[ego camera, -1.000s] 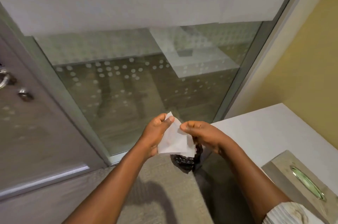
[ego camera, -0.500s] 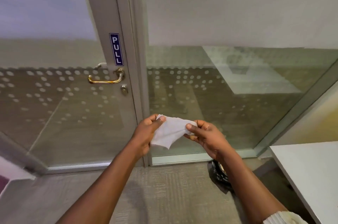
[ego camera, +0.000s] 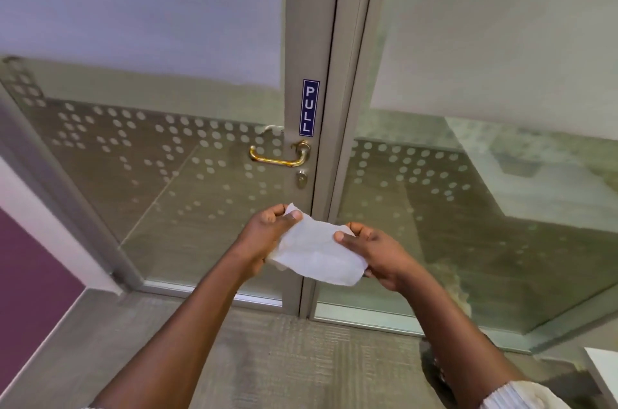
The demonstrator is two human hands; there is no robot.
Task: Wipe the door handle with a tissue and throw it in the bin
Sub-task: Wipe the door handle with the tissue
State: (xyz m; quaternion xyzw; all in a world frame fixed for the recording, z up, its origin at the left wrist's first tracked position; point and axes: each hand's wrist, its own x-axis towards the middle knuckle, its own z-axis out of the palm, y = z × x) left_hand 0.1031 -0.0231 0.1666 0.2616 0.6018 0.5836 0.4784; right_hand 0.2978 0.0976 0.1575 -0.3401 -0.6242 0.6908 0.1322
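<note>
The view has swung round to face the door handle (ego camera: 280, 154) squarely. Both hands, left hand (ego camera: 267, 238) and right hand (ego camera: 374, 251), pinch the tissue (ego camera: 317, 253) below it; wiping not yet begun.

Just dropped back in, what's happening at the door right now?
A person stands facing a glass door, holding a white tissue stretched between both hands: the left hand pinches its upper left corner, the right hand grips its right side. The brass door handle, just below the PULL sign, is untouched; the tissue sits below it, well short of contact. Wiping has not started.
</note>
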